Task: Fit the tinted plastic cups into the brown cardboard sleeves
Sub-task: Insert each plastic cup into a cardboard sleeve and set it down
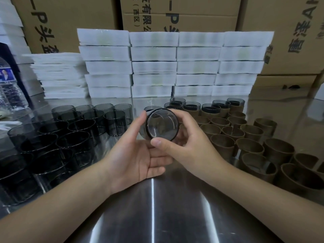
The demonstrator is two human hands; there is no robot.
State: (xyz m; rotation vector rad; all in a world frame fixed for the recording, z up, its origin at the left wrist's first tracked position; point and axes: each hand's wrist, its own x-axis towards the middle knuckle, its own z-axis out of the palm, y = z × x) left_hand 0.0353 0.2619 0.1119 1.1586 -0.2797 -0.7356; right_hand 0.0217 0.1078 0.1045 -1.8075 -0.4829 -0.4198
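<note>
Hands meet over the middle of the steel table (154, 216), with one tinted cup (162, 124) held up between them, tipped on its side so a round end faces the camera. The right hand (185, 142) grips it, thumb on the lower rim and fingers curled round its far right side. The left hand (133, 155) lies palm up with its fingers stretched out under the right hand and its thumb straight against the cup's left wall. I cannot tell whether anything is inside the cup.

Loose cups (70, 130) stand upright and crowded along the table's left edge, each one hollow. Bare cardboard sleeves (249, 142) fill the right side towards the right edge, open ends up, nothing in them. Behind those, nearer the back edge, several filled sleeves (208, 109) each carry a cup, its rim showing above the cardboard. White foam trays (154, 67) are stacked in columns along the back edge, in front of brown cartons (192, 20). A clear plastic bottle (12, 88) stands at the far left corner.
</note>
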